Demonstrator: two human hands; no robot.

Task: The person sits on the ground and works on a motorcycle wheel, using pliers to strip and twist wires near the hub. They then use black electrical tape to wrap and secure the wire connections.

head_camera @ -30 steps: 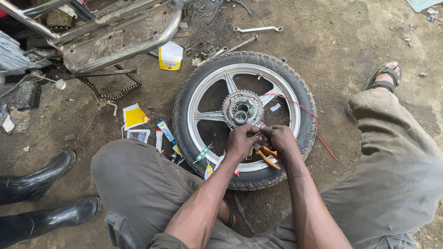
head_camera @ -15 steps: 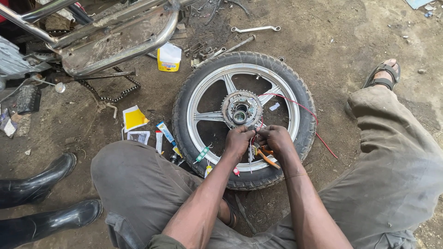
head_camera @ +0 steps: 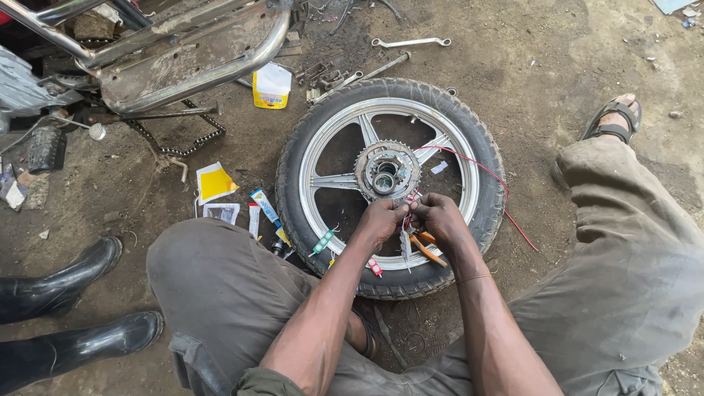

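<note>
Your left hand (head_camera: 381, 220) and right hand (head_camera: 438, 218) meet fingertip to fingertip, pinching thin red wires (head_camera: 408, 202) between them — just below the sprocket hub (head_camera: 387, 171) of the motorcycle wheel (head_camera: 391, 187) lying flat on the dirt. Orange-handled pliers (head_camera: 427, 249) rest on the rim under your right wrist.

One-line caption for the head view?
Both hands, left hand and right hand, pinch small wires over a motorcycle wheel lying on dirt.

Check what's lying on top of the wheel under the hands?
On the wheel: red wire, orange-handled pliers, small coloured parts. Left hand and right hand cover whatever they pinch.
</note>
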